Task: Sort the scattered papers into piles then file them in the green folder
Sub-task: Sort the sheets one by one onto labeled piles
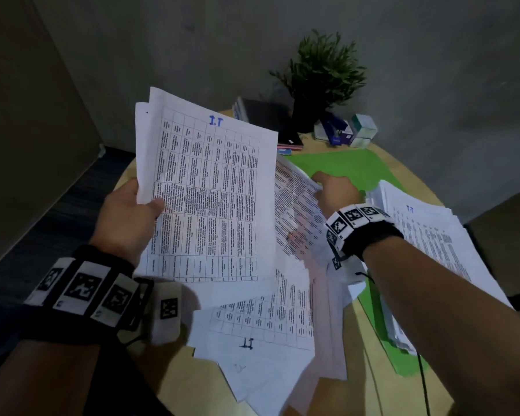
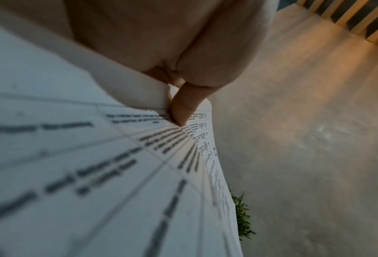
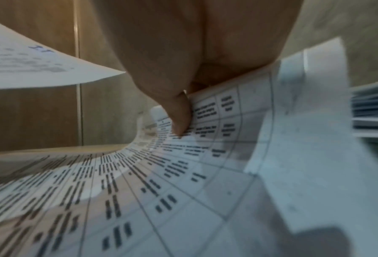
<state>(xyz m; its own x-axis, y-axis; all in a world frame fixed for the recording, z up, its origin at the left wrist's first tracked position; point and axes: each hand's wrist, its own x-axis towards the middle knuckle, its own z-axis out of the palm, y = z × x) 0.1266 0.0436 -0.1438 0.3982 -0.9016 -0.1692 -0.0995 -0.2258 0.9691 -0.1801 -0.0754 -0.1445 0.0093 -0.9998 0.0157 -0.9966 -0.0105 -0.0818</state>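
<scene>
My left hand [image 1: 132, 205] holds up a small stack of printed table sheets [image 1: 210, 193] marked "I.T" in blue, thumb [image 2: 183, 107] pressed on the front page. My right hand [image 1: 333, 190] pinches the edge of a single curled sheet [image 1: 297, 211] lifted off the table, thumb [image 3: 179, 114] on its printed face. More loose sheets [image 1: 267, 325] lie scattered on the round table below. The open green folder [image 1: 348, 166] lies flat behind and under my right arm. A sorted pile of papers [image 1: 427, 235] rests on it at the right.
A potted plant [image 1: 321, 73] stands at the table's far edge, with dark notebooks [image 1: 267, 121] to its left and small boxes [image 1: 351, 130] to its right. The wooden table's [image 1: 418, 394] edge curves at right and front. A grey wall stands behind.
</scene>
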